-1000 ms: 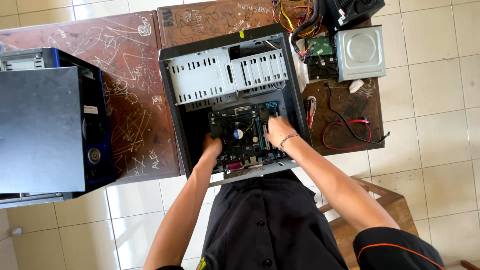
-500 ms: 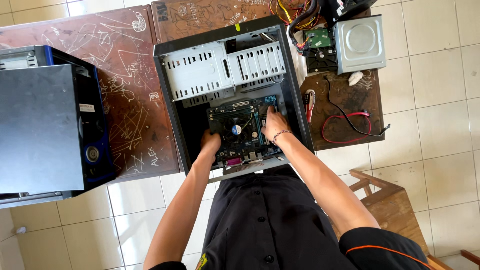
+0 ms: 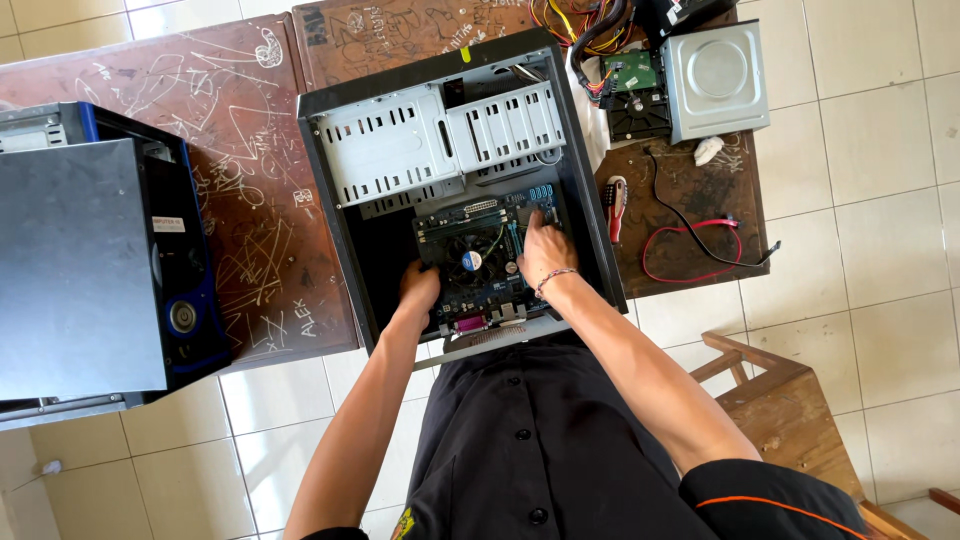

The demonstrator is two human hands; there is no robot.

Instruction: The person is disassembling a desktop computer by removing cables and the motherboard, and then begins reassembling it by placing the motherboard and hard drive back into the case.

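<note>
While both hands were inside the open computer case (image 3: 335, 190), which lay on its side in the upper middle of the frame on a scratched brown table (image 3: 250, 200), the motherboard (image 3: 480, 255) sat flat on the case floor, in its lower half, below the grey metal drive cage (image 3: 440, 140).

Left hand (image 3: 418, 288): rested at the board's left edge, near its lower corner. Fingers were curled down against that edge; whether they gripped it could not be told.

Right hand (image 3: 545, 255): lay on the right side of the board, a bracelet at the wrist. Fingers were held close together, and the tips pointed up toward the blue slots at the board's upper right; whether anything was pinched under them could not be told.

Round cooler fan (image 3: 470, 260): sat in the middle of the board, between the two hands.

Right of the case on the table: a screwdriver with a red and white handle (image 3: 616, 200), a red cable (image 3: 690, 250) crossed by a black cable (image 3: 690, 215), a bare hard drive (image 3: 632, 90) with a green circuit board, and a grey optical drive (image 3: 716, 80).

Left of frame: a second computer tower (image 3: 85, 270) with a blue front, lying on its side.

Lower right: a wooden stool (image 3: 790, 420) on the tiled floor.
</note>
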